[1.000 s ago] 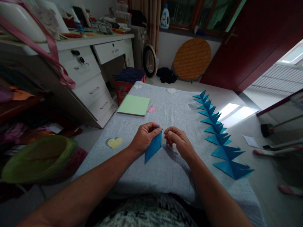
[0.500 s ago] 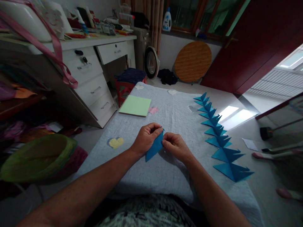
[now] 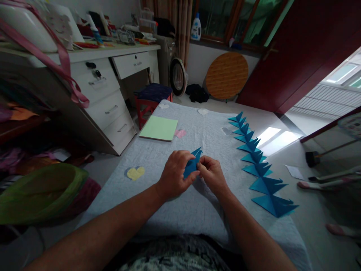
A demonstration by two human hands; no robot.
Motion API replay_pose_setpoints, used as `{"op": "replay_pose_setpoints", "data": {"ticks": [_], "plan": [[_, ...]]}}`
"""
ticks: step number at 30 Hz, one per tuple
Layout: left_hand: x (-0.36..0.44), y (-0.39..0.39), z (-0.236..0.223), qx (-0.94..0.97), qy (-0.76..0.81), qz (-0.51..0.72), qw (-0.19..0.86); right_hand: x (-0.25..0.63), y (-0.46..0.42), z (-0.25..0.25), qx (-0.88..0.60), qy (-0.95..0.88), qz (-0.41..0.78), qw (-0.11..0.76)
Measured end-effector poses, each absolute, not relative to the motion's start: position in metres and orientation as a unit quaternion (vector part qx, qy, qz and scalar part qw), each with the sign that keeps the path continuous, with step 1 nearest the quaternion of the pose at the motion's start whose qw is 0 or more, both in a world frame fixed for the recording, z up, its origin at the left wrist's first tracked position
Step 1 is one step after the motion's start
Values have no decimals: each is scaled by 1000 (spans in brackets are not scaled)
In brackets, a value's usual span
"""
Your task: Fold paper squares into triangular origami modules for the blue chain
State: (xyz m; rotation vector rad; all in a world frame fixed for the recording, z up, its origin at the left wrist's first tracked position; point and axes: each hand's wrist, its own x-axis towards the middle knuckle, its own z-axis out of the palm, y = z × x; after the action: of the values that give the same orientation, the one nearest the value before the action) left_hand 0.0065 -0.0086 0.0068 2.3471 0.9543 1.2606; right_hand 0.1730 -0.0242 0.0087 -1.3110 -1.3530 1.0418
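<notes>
A folded blue paper piece (image 3: 193,162) is held between both hands over the grey quilted cloth (image 3: 175,203); its two pointed tips stick up and away from me. My left hand (image 3: 176,174) is closed around its near left side. My right hand (image 3: 212,173) pinches its right edge with thumb and fingers. To the right, a row of several finished blue folded paper pieces (image 3: 259,169) lies along the cloth's right edge, tucked one into another.
A pale green paper stack (image 3: 158,128) lies at the cloth's far left. A white desk with drawers (image 3: 109,94) stands on the left, a red stool (image 3: 149,101) beyond it. A green bag (image 3: 39,192) sits at the left. A round wooden board (image 3: 227,75) leans on the far wall.
The blue piece has been turned from a long flat diamond, point toward me, into a shorter folded shape with tips pointing away. Both hands have closed in together around it.
</notes>
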Motion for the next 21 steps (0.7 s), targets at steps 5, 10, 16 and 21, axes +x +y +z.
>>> {"op": "replay_pose_setpoints", "data": {"ticks": [5,10,16,21], "plan": [[11,-6,6,816,318,411,251,173,-24,7,-506,-553,433,501],[13,-4,7,740,359,424,379,173,-25,3,-493,-583,417,494],[15,0,9,619,382,462,508,175,-29,6,-497,-615,368,489],[14,8,6,526,384,510,563,171,-29,8,-530,-583,316,529]]}}
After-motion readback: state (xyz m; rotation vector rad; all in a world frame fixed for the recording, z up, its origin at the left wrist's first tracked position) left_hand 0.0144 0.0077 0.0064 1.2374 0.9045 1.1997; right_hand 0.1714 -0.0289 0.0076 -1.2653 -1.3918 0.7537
